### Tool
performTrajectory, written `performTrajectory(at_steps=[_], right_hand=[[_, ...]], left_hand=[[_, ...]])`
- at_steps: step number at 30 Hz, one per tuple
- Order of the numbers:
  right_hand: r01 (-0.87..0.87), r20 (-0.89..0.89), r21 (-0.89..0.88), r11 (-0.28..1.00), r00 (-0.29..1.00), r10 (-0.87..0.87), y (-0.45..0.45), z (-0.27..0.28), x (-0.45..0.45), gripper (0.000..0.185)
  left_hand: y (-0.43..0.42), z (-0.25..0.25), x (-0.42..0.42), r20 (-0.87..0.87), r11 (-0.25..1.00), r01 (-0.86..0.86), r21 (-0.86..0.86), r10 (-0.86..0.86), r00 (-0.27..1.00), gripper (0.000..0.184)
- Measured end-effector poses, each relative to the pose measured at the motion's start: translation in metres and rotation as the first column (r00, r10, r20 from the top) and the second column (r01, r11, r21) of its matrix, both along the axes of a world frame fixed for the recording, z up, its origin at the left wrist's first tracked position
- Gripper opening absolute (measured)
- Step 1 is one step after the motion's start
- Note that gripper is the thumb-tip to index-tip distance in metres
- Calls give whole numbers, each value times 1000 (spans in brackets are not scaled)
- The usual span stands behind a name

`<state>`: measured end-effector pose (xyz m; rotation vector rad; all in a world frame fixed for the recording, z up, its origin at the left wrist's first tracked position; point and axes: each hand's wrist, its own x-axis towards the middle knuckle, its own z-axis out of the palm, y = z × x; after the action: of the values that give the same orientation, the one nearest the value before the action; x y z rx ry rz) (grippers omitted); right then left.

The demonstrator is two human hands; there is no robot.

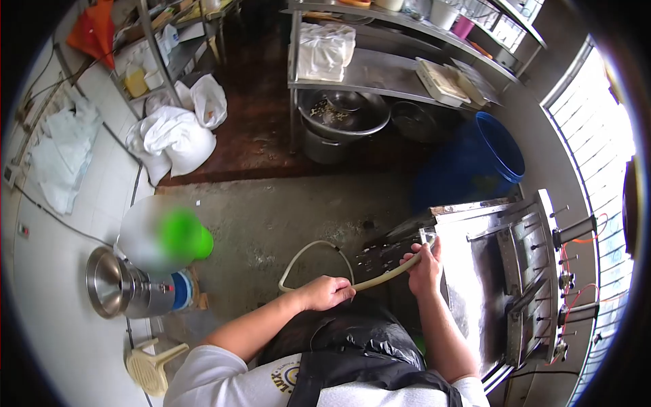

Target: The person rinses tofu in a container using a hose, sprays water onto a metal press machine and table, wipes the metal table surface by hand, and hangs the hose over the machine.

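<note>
A pale yellowish hose (383,277) runs between my two hands across the front of my black apron. My left hand (327,293) is closed around it, and beyond that hand the hose loops back over the floor. My right hand (426,268) grips the hose near its end, beside the corner of a shiny metal machine (468,278). A small pale fitting (427,235) shows at that corner just above my right fingers. Whether the hose is joined to it, I cannot tell.
A blue barrel (454,163) leans behind the machine. Metal shelves (380,71) stand at the back above a large metal bowl (366,122). To the left are white sacks (178,136), a steel funnel-topped appliance (108,281) and a cream plastic stool (150,370). The concrete floor (271,203) looks wet.
</note>
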<state>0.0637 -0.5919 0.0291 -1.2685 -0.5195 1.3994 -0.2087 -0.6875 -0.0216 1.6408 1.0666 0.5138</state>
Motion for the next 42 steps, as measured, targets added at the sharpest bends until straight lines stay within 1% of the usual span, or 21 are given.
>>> performTrajectory(at_steps=[6, 8, 10, 12, 14, 16, 17, 18, 19, 21, 24, 26, 28, 29, 30, 32, 35, 38, 39, 41, 42], right_hand=[[29, 22, 133, 991, 999, -32, 33, -1, 7, 62], [84, 10, 137, 987, 996, -87, 54, 3, 9, 60], [88, -6, 176, 980, 996, -89, 80, 15, 20, 60], [151, -34, 233, 961, 989, -147, 115, 30, 42, 59], [260, -115, 269, 927, 965, -237, 151, 56, 70, 57], [305, -209, 342, 889, 947, -245, 183, 72, 106, 51], [364, -277, 324, 873, 919, -280, 199, 75, 118, 46], [390, -237, 296, 872, 914, -329, 215, 77, 125, 43], [375, -232, 310, 874, 921, -313, 234, 63, 134, 43], [358, -213, 336, 871, 930, -300, 269, 41, 142, 41], [296, -155, 460, 837, 955, -252, 299, 41, 134, 58], [55, 108, 530, 846, 985, -132, 310, 27, 133, 60], [-31, 262, 461, 887, 960, -103, 315, 3, 118, 50], [-122, 422, 393, 911, 905, -60, 315, -5, 113, 46], [-202, 569, 307, 930, 822, -9, 313, -10, 108, 42], [-315, 818, 268, 911, 574, -42, 306, -15, 99, 36], [-462, 915, 80, 883, 386, 119, 288, -33, 98, 37], [-434, 916, -213, 875, 223, 334, 268, -39, 97, 42], [-406, 917, -215, 888, 229, 327, 263, -42, 96, 42], [-322, 862, -383, 866, 212, 460, 248, -48, 87, 45], [-290, 864, -382, 878, 226, 450, 242, -49, 81, 45]], left_hand=[[36, -11, 21, -48, 992, 61, 108, -56, 997, 39], [55, -6, 23, -165, 979, 201, 24, -195, 967, 42], [75, -44, 24, -234, 957, 271, 107, -240, 942, 41], [92, -87, 15, -250, 956, 166, 243, -104, 963, 38], [115, -99, -2, -396, 988, 89, 126, -32, 918, 35], [141, -136, -25, -420, 997, -71, 28, 76, 904, 35], [157, -139, -26, -428, 999, -27, 31, 38, 903, 35], [176, -136, -26, -458, 995, -101, -3, 88, 885, 35], [199, -134, -23, -489, 983, -179, -30, 142, 861, 35], [242, -126, -10, -499, 988, -147, -38, 109, 860, 36], [301, -114, 14, -510, 991, -117, -59, 71, 857, 39], [337, -115, 30, -368, 993, -103, 48, 114, 923, 39], [374, -101, 54, -363, 996, -88, -2, 81, 928, 38], [390, -94, 66, -358, 995, -85, -54, 60, 932, 38], [404, -92, 75, -355, 996, -75, -53, 51, 933, 38], [428, -99, 88, -347, 994, -50, -95, 14, 938, 36], [457, -120, 94, -308, 990, -39, -135, -5, 951, 34], [486, -120, 101, -226, 965, -15, -263, -46, 973, 29], [496, -123, 102, -174, 961, 15, -275, -65, 983, 27], [511, -132, 106, -122, 953, 80, -293, -121, 985, 25], [523, -135, 114, -16, 956, 93, -278, -102, 995, 26]])
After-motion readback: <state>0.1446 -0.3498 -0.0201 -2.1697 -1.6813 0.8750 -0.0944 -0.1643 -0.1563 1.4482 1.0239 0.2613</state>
